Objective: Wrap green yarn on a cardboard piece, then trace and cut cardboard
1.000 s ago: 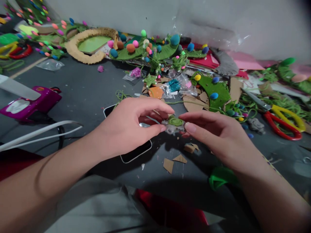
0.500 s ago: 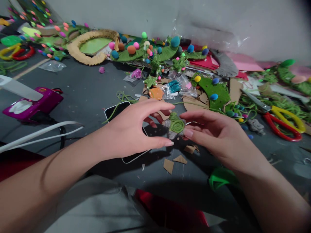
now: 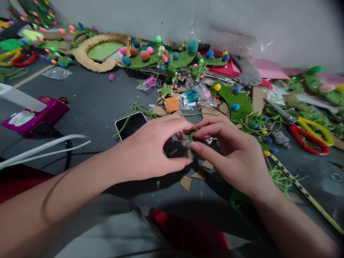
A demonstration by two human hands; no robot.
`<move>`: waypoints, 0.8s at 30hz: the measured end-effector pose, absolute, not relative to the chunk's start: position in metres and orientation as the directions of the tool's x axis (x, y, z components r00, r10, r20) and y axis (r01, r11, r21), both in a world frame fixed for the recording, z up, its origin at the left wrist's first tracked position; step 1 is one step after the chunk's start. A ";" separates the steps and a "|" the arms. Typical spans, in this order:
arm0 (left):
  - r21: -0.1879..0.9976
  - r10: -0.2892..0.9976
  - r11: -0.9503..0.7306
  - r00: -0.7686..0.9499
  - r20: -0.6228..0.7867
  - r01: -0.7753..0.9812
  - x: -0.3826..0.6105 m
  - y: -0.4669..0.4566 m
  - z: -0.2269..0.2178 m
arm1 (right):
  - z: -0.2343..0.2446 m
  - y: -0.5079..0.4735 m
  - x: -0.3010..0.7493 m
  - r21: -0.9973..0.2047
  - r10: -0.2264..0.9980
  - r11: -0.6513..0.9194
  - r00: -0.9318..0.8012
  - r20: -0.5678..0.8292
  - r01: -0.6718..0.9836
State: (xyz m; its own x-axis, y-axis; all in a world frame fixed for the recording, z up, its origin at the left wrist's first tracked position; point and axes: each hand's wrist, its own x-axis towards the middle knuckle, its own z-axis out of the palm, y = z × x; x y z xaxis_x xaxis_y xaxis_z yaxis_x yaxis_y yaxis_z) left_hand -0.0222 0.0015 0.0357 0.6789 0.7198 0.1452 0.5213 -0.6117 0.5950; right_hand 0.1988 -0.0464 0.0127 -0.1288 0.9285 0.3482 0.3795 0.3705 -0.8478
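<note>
Between my two hands is a small yarn-wrapped star (image 3: 190,154), grey with green at its middle, largely hidden by fingers. My left hand (image 3: 150,148) grips its near edge, the thumb at a lower point and the fingers behind. From the other side, my right hand (image 3: 232,154) pinches the star's green part between thumb and fingertips. A phone (image 3: 131,125) lies under my left hand, partly covered, with a strand of green yarn (image 3: 125,126) across its corner. Cardboard scraps (image 3: 186,183) are scattered below the star.
Scissors (image 3: 309,138) with red and yellow handles lie at the right, near a dotted yellow stick (image 3: 303,191). A purple power adapter (image 3: 51,113) and white cables (image 3: 67,141) occupy the left. Green pieces with pompoms (image 3: 233,95) and a tan ring (image 3: 80,59) line the back.
My right hand has moved left and closed over the star, hiding more of it. The star has turned more edge-on. The dotted stick at the right has come into sight.
</note>
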 end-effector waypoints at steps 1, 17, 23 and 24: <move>0.595 0.720 -0.611 0.678 0.144 0.523 -0.022 0.001 0.036 | 0.013 -0.046 0.198 -0.844 0.930 0.367 -0.128 0.345 0.392; 0.601 0.791 -0.507 0.611 0.039 0.618 -0.029 0.005 0.037 | 0.021 -0.034 0.235 -0.788 0.951 0.117 0.160 0.264 0.605; 0.591 0.814 -0.500 0.576 0.071 0.633 -0.033 0.009 0.036 | 0.015 -0.037 0.228 -0.636 0.873 0.445 -0.146 0.466 0.630; 0.585 0.819 -0.500 0.568 0.079 0.639 -0.034 0.011 0.036 | 0.014 -0.038 0.225 -0.626 0.859 0.484 -0.195 0.474 0.612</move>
